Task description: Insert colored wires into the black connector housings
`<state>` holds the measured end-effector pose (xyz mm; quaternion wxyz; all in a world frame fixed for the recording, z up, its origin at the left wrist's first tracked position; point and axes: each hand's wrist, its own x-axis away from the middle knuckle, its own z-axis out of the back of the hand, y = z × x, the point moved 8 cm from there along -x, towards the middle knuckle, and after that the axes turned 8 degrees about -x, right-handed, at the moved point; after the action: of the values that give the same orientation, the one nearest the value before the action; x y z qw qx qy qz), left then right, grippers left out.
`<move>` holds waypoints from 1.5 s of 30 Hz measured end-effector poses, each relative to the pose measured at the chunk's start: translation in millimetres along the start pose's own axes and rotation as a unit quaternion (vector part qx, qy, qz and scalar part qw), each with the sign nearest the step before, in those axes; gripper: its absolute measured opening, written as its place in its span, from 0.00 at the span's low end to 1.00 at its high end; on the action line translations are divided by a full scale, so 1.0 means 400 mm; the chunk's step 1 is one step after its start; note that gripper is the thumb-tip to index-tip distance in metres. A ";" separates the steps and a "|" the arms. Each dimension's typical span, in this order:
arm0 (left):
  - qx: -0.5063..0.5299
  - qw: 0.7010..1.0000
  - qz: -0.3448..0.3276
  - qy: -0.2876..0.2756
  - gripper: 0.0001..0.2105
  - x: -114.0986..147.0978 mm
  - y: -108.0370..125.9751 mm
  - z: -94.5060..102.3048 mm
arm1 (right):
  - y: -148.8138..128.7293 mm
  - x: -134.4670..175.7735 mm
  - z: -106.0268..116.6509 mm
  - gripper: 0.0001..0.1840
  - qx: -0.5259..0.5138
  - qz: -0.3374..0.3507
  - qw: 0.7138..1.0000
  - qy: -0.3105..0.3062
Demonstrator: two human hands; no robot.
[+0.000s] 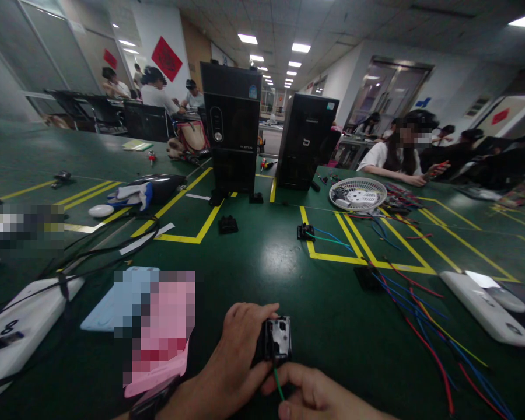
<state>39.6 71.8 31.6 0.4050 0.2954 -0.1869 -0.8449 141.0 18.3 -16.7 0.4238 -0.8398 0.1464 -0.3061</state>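
Observation:
Low in the middle of the view, my left hand (240,338) grips a small black box with a pale silvery face (282,338), its fingers and thumb along the box's left side. A green wire (279,382) runs from the box's lower edge. My right hand (317,391) pinches that wire just below the box, fingers closed around it. Whether the wire's end is inside the box is hidden. Further off lie a similar black piece (305,232) with blue and green wires on it, and another black piece (228,224) without visible wires.
Loose red, blue and yellow wires (426,344) spread at right, beside a white power bank (485,306). A white basket (357,194) and two black computer towers (231,128) stand farther back. Blue (109,303) and pink cases lie left. A person (402,146) sits across the table.

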 end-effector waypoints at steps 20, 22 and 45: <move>0.011 1.000 0.006 -0.010 0.37 0.002 0.004 0.001 | -0.026 0.010 0.010 0.18 0.088 -0.044 0.992 0.083; 0.011 1.000 0.004 -0.006 0.37 0.003 0.005 0.003 | -0.029 0.011 0.006 0.19 0.088 -0.027 0.993 0.072; 0.014 1.000 0.008 -0.002 0.38 0.000 -0.003 -0.001 | -0.056 0.014 0.001 0.24 0.107 0.016 0.991 0.075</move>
<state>39.2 72.6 30.5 0.4070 0.2981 -0.2021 -0.8394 145.3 28.9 3.3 0.5042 -0.7617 0.1574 -0.3753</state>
